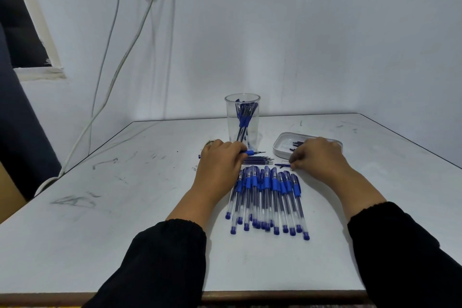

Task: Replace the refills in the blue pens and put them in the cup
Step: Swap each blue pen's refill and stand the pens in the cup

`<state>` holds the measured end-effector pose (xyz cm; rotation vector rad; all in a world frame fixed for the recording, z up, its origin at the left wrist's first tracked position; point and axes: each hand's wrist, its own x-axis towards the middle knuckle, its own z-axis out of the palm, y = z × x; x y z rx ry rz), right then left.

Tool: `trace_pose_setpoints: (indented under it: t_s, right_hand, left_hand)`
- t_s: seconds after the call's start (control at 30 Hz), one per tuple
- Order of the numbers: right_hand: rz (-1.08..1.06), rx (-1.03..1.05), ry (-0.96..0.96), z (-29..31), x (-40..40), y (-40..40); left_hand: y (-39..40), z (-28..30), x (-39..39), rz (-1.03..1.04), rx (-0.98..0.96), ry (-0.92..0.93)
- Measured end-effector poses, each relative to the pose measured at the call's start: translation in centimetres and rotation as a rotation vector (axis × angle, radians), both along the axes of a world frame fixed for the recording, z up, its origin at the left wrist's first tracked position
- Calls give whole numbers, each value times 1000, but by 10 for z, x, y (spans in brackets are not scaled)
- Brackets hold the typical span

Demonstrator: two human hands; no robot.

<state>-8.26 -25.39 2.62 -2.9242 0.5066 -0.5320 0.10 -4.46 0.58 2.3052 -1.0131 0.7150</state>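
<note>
A scuffed white tabletop [125,207] with a brown front edge is sitting in a corner of pale painted walls [300,45], where white cables [120,70] are hanging down at the left. The left hand [220,162] is gripping an uncapped blue pen [252,152] just before the clear plastic cup [242,120] holding pens. The right hand [317,155] is pinching a blue pen cap [282,165] beside the shallow white tray [280,145]. A row of capped blue pens [267,197] is lying between the forearms, loose dark refills [257,159] just beyond it.

A scuffed white table [125,207] is set into a corner of white walls [275,45]. Cables [117,67] hang at ten o'clock, beside a dark window [22,27].
</note>
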Motion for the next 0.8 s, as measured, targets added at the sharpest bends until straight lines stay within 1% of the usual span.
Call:
trace_pose_setpoints:
  t_s: [0.1, 0.17, 0.2, 0.3, 0.33, 0.43, 0.47, 0.67, 0.8]
  right_hand:
    - [2, -13, 12, 0, -1, 0]
    - [22, 22, -40, -2, 0, 0]
    - [42, 106, -101, -2, 1, 1]
    - [124, 543, -339, 2, 2, 12]
    - [141, 655, -386, 3, 2, 16]
    - [200, 925, -411, 3, 6, 27]
    - [216, 988, -411, 3, 6, 30]
    - [230, 1078, -417, 0, 10, 36]
    - [235, 1094, -397, -1, 10, 38]
  left_hand:
    - [0, 0, 0, -3, 2, 0]
    - [0, 0, 0, -1, -1, 0]
    - [-1, 0, 0, 1, -2, 0]
    - [-1, 0, 0, 5, -3, 3]
    - [-1, 1, 0, 6, -6, 4]
    - [-1, 2, -1, 19, -16, 5]
    - [-1, 2, -1, 25, -17, 5]
    - [-1, 3, -2, 24, -29, -11]
    - [-2, 3, -3, 19, -25, -8]
